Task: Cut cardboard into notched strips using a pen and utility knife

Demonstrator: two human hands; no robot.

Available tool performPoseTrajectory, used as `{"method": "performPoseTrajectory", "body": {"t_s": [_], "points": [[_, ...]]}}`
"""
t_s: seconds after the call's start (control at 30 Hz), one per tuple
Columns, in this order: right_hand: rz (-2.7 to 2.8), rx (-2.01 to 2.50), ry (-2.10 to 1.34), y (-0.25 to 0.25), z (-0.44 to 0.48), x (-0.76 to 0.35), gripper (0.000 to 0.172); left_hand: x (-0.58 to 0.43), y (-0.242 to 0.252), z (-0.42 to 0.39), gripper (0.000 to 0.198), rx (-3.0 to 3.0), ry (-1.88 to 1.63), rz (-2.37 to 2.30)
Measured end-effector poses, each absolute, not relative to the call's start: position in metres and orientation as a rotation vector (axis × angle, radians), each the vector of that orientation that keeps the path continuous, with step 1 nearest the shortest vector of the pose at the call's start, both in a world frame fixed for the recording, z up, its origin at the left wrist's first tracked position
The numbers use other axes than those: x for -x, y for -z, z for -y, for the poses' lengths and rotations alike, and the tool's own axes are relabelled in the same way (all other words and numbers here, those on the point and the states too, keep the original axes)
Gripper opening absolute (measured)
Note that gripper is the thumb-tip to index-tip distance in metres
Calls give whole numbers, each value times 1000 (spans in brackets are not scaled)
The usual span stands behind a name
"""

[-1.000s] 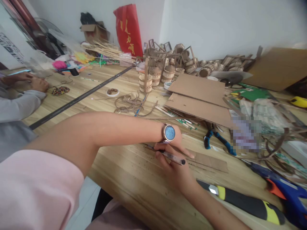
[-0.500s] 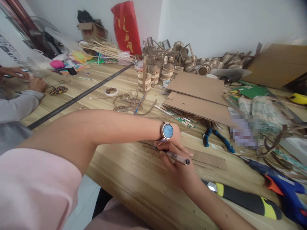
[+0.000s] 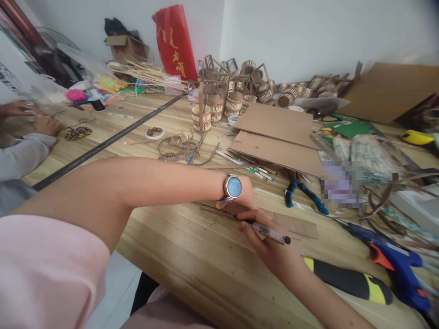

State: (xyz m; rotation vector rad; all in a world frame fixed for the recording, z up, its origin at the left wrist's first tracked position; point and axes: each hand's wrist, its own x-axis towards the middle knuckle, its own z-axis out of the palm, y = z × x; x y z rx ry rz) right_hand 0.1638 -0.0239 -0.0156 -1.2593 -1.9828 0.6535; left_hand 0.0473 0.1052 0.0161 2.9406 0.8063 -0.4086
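My right hand (image 3: 264, 233) is closed round a pen (image 3: 270, 234), its tip pointing left and its dark end to the right. Beyond it, my left hand (image 3: 242, 194), with a round watch (image 3: 233, 186) on the wrist, reaches across and lies low over the table. Its thumb side shows; the other fingers are mostly hidden behind my right hand. A flat cardboard strip (image 3: 298, 225) sticks out to the right of both hands. Thin dark marks or an edge run leftward from under the hands, too small to make out.
A yellow-black cutter (image 3: 346, 278), blue glue gun (image 3: 394, 258) and blue-handled pliers (image 3: 305, 194) lie right. Behind are cardboard sheets (image 3: 274, 125), small woven baskets (image 3: 234, 104) and a coiled braid (image 3: 178, 146). A long black bar (image 3: 116, 137) crosses the left. Another person's hands (image 3: 46, 124) are far left.
My right hand and the pen have shifted to the right, away from my left thumb. My left fingertips, seen before on the strip, are now covered. The whole view has shifted slightly.
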Motion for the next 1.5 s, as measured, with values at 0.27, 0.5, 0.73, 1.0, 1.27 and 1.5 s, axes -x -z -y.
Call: {"method": "performPoseTrajectory", "body": {"t_s": [0.27,0.5,0.73,1.0,1.27,1.5], "points": [[1893,1377,-719,6,25,-201,18,-47,-28,-106,127,-2885,876,-368],[1920,1503,-617,-4,32,-239,23,-49,-40,-101,141,-2879,955,-388],[1893,1639,-538,0,42,-278,27,-47,-37,-102,135,-2888,902,-342],[1936,1754,-287,-6,52,-315,33,-46,-18,-113,137,-2933,847,-277],[1850,1661,-409,-21,50,-274,22,-46,-24,-111,140,-2946,854,-289],[1916,1488,-619,-7,32,-232,22,-38,6,-129,125,-2867,731,-305]]}}
